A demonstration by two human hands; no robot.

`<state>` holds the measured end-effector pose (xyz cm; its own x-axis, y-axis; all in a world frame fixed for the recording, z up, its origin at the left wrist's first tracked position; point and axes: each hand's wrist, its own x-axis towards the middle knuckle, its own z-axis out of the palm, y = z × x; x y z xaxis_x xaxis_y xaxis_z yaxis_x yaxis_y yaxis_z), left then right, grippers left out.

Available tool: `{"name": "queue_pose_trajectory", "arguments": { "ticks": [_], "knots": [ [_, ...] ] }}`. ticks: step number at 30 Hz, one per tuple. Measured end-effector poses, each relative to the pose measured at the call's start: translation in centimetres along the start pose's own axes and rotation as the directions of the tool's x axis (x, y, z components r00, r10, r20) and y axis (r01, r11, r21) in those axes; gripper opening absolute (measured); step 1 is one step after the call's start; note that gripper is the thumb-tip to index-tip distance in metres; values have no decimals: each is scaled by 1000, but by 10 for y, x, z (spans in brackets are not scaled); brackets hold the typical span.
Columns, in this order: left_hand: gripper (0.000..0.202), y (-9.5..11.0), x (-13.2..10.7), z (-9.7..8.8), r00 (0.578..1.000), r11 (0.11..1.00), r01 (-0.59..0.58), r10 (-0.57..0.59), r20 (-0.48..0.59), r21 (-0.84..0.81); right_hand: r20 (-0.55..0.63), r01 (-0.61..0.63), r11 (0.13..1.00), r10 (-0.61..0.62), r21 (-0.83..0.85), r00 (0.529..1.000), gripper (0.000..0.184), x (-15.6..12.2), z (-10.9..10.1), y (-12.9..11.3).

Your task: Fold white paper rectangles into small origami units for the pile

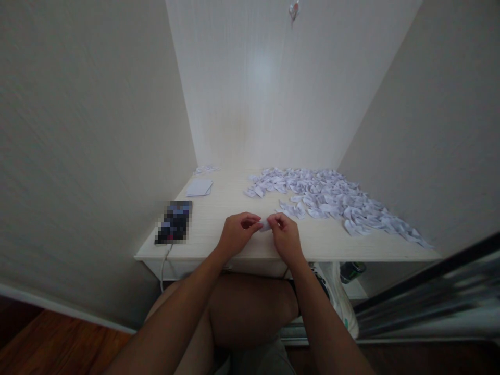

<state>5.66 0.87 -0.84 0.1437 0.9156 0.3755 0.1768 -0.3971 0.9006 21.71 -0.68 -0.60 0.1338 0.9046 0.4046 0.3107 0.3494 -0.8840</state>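
Between my two hands, just above the front part of the white desk (219, 229), is a small piece of white paper (265, 225). My left hand (241, 229) pinches its left side between thumb and fingers. On its other side, my right hand (284, 229) grips the paper with thumb and forefinger. Beyond my right hand, a broad heap of folded white paper pieces (328, 195) spreads over the right half of the desk. A stack of flat white paper sheets (199, 187) lies at the back left.
A phone (174, 223) with a blurred screen lies at the desk's left edge, its white cable (163, 265) hanging over the front. Walls close in on three sides. Under the desk at right are a white bag (339, 297) and a dark can (352, 271).
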Motion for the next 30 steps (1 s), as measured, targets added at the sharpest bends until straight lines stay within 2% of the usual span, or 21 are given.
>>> {"name": "queue_pose_trajectory", "arguments": {
  "ticks": [2, 4, 7, 14, 18, 23, 30],
  "knots": [
    [21, -1, 1, 0, 999, 999, 48, -48, 2, -23, -14, -19, 1000, 19, 15, 1000, 23, 1, -1, 1],
    [21, 0, 2, 0, 996, 997, 79, -78, 50, -19, -32, -29, 999, 30, 24, 999, 25, 1, -1, 2],
    [21, 1, 2, -2, 991, 997, 68, -71, 112, 29, -41, -31, 999, 32, 28, 999, 26, 1, 0, 3],
    [24, 0, 3, -2, 996, 997, 65, -67, 65, 44, 20, -19, 1000, 19, -18, 1000, 27, 1, 1, -3],
    [25, 1, 3, 0, 993, 996, 87, -87, 75, 9, 5, -19, 999, 19, -49, 1000, 27, 0, 2, -7],
    [31, 7, 2, 1, 978, 983, 25, -62, 200, 183, -50, -17, 999, 14, -44, 999, 27, -2, 1, -8],
    [35, 10, 2, 1, 968, 968, 1, -64, 244, 251, -75, -20, 999, 18, -26, 997, 28, -2, 0, -8]
  ]
}}
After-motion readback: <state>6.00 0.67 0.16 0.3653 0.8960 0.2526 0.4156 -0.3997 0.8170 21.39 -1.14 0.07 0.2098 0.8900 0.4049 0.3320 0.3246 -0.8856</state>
